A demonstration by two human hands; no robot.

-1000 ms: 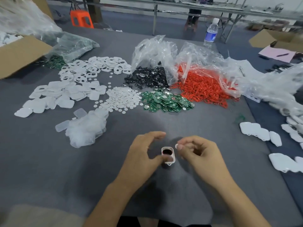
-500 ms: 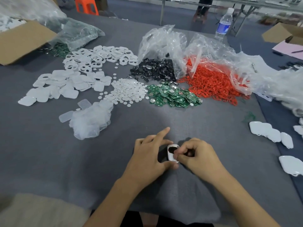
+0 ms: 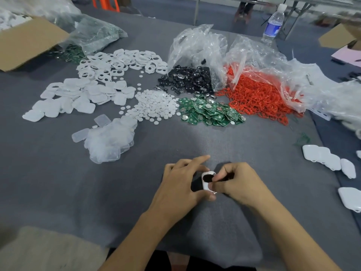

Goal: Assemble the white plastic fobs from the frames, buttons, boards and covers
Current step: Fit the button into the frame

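A small white fob frame (image 3: 206,181) with a dark insert sits just above the grey table, near its front middle. My left hand (image 3: 179,184) holds it between thumb and curled fingers, index finger pointing out. My right hand (image 3: 237,182) pinches the frame's right side with thumb and fingertips. Behind lie heaps of white frames (image 3: 119,61), white covers (image 3: 78,96), round white buttons (image 3: 154,106), green boards (image 3: 209,112), black discs (image 3: 187,79) and red rings (image 3: 259,98).
Clear plastic cases (image 3: 105,143) lie left of centre. Finished white fobs (image 3: 330,159) line the right edge. Crumpled plastic bags (image 3: 197,45), a cardboard box (image 3: 25,42) and a water bottle (image 3: 273,26) stand at the back.
My hands came together on the frame. My right fingers, apart from it a second ago, now pinch its right side, and the frame has turned more upright.
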